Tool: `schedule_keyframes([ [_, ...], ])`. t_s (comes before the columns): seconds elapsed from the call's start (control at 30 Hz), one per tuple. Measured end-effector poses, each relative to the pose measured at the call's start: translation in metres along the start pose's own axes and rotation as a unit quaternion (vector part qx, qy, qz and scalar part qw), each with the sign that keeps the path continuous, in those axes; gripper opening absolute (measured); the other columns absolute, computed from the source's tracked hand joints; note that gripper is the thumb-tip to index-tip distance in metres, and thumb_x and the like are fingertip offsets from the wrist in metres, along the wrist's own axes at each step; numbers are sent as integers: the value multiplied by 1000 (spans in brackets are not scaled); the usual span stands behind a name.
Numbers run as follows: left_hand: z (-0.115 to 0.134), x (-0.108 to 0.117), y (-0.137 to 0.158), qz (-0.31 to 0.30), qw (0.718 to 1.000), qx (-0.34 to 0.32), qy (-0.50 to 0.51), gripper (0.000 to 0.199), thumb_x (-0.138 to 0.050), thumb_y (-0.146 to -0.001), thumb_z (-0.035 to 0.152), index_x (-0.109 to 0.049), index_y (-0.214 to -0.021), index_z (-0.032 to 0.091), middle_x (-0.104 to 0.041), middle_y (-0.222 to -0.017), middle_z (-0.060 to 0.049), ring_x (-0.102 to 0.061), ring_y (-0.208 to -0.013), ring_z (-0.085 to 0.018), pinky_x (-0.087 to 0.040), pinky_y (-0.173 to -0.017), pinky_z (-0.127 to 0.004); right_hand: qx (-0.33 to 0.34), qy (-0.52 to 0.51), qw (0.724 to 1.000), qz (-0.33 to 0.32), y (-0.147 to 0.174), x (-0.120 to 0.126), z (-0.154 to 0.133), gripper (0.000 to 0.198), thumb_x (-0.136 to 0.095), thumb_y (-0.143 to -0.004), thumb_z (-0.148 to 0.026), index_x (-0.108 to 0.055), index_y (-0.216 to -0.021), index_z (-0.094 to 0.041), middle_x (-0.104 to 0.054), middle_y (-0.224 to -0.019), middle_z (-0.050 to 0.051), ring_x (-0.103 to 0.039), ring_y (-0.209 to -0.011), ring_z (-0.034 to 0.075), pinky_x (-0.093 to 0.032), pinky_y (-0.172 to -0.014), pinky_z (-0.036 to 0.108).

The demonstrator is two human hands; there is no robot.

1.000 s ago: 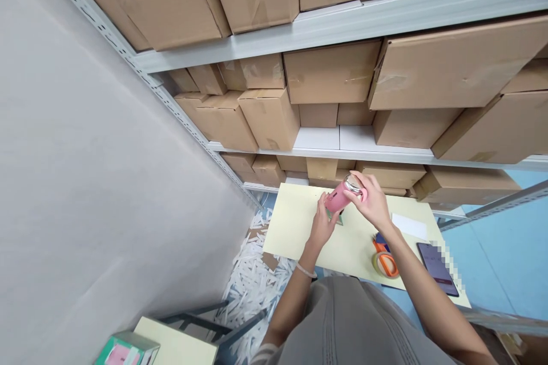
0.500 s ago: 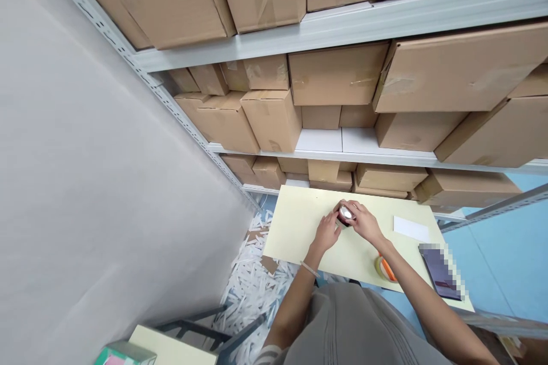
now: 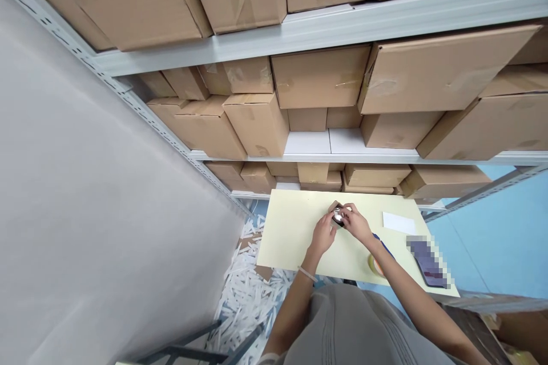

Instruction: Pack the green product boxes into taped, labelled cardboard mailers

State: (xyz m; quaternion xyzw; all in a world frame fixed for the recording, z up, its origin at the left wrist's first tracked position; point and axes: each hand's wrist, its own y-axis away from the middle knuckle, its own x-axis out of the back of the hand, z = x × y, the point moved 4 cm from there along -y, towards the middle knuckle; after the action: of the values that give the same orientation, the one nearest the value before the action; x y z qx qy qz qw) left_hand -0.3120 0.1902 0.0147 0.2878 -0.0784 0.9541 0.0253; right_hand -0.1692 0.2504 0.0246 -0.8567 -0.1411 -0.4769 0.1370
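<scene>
A small round thing with a shiny silver top and dark rim (image 3: 338,216) is held between my two hands, above the pale yellow tabletop (image 3: 280,234). My left hand (image 3: 324,234) grips its left side, with the thumb on the near edge. From the right, my right hand (image 3: 356,224) has its fingers on the top and far edge. The exact kind of thing is too small to make out. Beside my right forearm sits a roll of tape (image 3: 374,265), partly covered by the arm. A blue strip-like item (image 3: 386,247) shows past that forearm.
A white card (image 3: 398,222) and a dark flat device (image 3: 429,263), partly blurred, lie on the table's right. Shelves of cardboard boxes (image 3: 321,77) rise behind. White paper strips (image 3: 244,291) cover the floor at left, by a grey wall (image 3: 107,211).
The whole view has swung, so everything sits further left. My hands still hold the silver-topped thing, its top now turned slightly. A blue item now shows by my right forearm.
</scene>
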Motion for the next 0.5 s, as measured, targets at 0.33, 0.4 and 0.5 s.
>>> schedule_keyframes([
  [0.33,-6,5,-34,41,997,65,27,85,-69,-80,29,-24,-151,20,-37,-152,-18,-36,-142,-32,-33,-116,-48,-205,-141,960,126,35,-8,68,42,-40,-88,-33,-54,-124,-17,-59,-120,14,-66,-90,23,-51,-83,38],
  [0.4,-7,-1,-38,12,997,76,22,95,-77,-73,32,-24,-151,20,-40,-150,-18,-39,-139,-34,-34,-115,-50,-248,-181,949,74,33,-23,75,46,-44,-85,-35,-53,-125,-13,-61,-118,16,-67,-86,22,-51,-85,38],
  [0.5,-3,-10,-40,-6,998,58,2,96,-83,-66,33,-33,-147,23,-44,-147,-15,-42,-137,-33,-36,-114,-49,-264,-252,931,19,19,-37,73,53,-52,-81,-40,-53,-127,-13,-63,-119,16,-68,-89,23,-52,-86,37],
])
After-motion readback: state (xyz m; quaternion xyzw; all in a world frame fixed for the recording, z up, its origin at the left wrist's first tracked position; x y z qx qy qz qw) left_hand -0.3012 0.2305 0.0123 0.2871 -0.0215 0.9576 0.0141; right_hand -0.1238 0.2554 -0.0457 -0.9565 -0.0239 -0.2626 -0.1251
